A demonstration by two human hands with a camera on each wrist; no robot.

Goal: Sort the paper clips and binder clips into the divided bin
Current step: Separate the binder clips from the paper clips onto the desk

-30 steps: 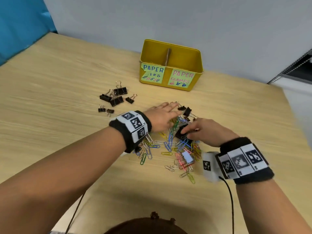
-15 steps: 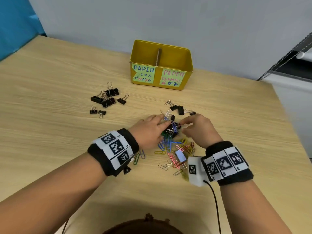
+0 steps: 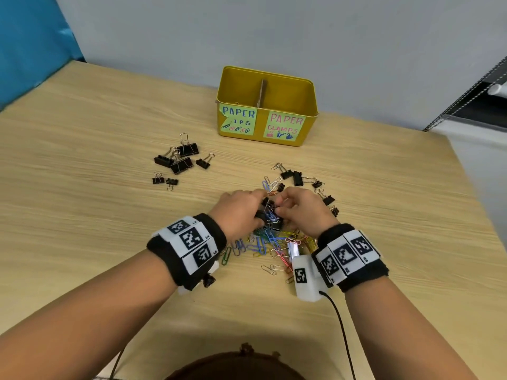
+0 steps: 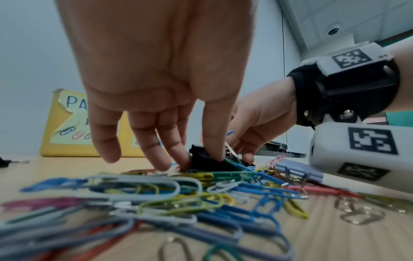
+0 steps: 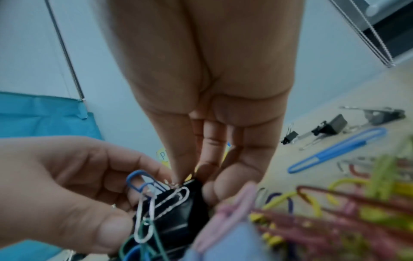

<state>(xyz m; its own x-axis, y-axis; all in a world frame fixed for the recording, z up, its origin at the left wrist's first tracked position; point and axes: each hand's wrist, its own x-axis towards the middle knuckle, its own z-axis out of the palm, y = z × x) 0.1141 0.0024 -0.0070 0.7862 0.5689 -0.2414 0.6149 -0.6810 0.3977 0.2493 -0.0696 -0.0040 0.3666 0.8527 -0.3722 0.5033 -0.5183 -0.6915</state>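
A large black binder clip [image 3: 270, 219] with paper clips tangled on it sits between both hands above the coloured paper clip pile [image 3: 270, 248]. My left hand [image 3: 241, 211] grips the binder clip [image 4: 209, 162] with thumb and fingers. My right hand [image 3: 297, 208] pinches at the top of the same binder clip [image 5: 178, 211], where blue and white paper clips [image 5: 145, 192] hang. The yellow divided bin [image 3: 267, 109] stands at the back, labelled for paper clips on the left and paper clamps on the right.
Several black binder clips [image 3: 178, 160] lie in a group to the left. More binder clips [image 3: 297, 178] are scattered beyond my right hand. A light blue binder clip [image 3: 293, 249] lies in the pile. The table's right edge and a wire shelf [image 3: 472, 102] are at right.
Both hands have closed in on the large black binder clip and lifted it off the pile with paper clips caught on it. The head view has shifted slightly.
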